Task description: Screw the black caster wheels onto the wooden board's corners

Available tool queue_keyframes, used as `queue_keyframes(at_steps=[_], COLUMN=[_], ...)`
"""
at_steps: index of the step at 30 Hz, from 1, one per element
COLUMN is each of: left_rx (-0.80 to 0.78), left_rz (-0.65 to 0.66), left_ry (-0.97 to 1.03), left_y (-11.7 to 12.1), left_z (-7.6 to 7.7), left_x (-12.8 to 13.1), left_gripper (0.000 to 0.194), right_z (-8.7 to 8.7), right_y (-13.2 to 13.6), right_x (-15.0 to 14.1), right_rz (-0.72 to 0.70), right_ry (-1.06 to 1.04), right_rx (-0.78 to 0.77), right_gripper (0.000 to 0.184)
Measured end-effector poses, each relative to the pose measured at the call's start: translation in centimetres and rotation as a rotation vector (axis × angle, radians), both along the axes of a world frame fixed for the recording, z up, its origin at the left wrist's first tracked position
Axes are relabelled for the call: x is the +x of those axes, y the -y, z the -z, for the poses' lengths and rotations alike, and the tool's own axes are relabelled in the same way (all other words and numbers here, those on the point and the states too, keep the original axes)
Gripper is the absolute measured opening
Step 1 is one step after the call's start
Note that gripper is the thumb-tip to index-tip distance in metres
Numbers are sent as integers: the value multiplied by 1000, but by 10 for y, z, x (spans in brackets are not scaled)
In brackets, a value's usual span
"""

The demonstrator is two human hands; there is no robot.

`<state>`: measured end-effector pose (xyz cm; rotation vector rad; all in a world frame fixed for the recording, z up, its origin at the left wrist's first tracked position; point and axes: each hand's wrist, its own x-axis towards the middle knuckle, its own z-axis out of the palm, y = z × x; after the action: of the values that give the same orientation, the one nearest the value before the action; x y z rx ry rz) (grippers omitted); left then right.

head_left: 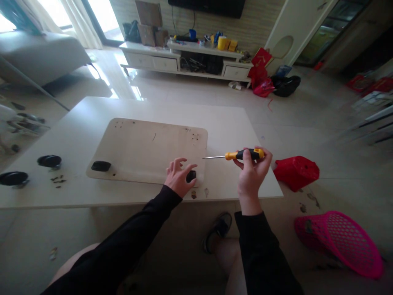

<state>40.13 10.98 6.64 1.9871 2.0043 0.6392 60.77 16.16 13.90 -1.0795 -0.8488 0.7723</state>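
Observation:
A screwdriver with a yellow and black handle is gripped in my right hand, its shaft pointing left over the table. Its tip is near the right edge of a flat board with rounded corners. My left hand has its fingers spread over the board's near right corner, around a black fitting; whether it touches the fitting I cannot tell. A similar black fitting sits at the board's near left corner. Clusters of small holes show at the two far corners.
The board lies on a white table. Two black casters and several small screws are at the table's left end. A red bin and a pink basket are on the floor to the right.

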Motion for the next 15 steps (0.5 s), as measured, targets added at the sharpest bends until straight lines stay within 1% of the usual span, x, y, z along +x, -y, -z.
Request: queue_keyframes(at_steps=[2,4,7,10,15], left_rx=[-13,-39,-69,-64,-69], left_rz=[-4,-4,9,34,43], left_ry=[5,-2,-5,-4,-16], left_y=[-3,-5,-8,-11,-13], left_z=[-2,-3,-1,2,3], left_x=[-8,-16,-27,-33,-35], left_gripper=[58,63,55,46,44], right_z=[-2,-1,4,8,11], right_y=[2,3,3,3,4], right_x=[0,-2,-6,-9,-10], right_rz=[-20,-57,-141,-222,-257], right_ry=[37,79,166,269,388], right_rx=[23,56,92,115,130], right_gripper=[48,45,42,42,42])
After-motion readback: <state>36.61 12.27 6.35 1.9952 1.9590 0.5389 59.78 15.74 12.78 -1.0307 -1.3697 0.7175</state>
